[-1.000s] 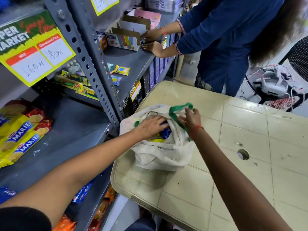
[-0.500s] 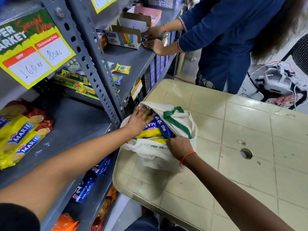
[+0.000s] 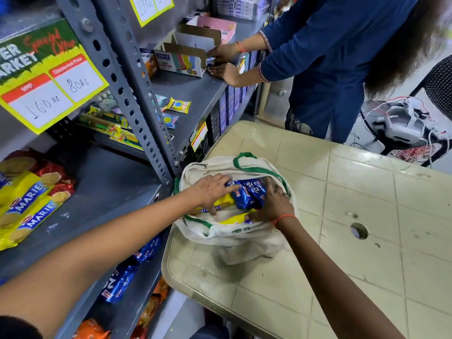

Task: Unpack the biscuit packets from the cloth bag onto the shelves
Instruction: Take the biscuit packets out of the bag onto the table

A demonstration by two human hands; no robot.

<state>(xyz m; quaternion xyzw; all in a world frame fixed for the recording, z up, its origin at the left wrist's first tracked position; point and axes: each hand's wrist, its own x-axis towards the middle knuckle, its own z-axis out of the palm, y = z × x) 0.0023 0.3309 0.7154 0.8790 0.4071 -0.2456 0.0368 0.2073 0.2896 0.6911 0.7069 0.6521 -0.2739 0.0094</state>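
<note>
Both hands have gone into the cloth bag [image 3: 234, 231] on the counter [image 3: 367, 216]. Right hand [image 3: 274, 204] curls around blue biscuit packets [image 3: 247, 192]; left hand [image 3: 210, 189] lies flat, holding nothing. Light, crinkly, breakable: grasp mid-length.

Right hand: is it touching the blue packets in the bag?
Touching. The head view shows the right hand inside the open cloth bag, fingers lying directly across the blue packets with no gap visible.
</note>
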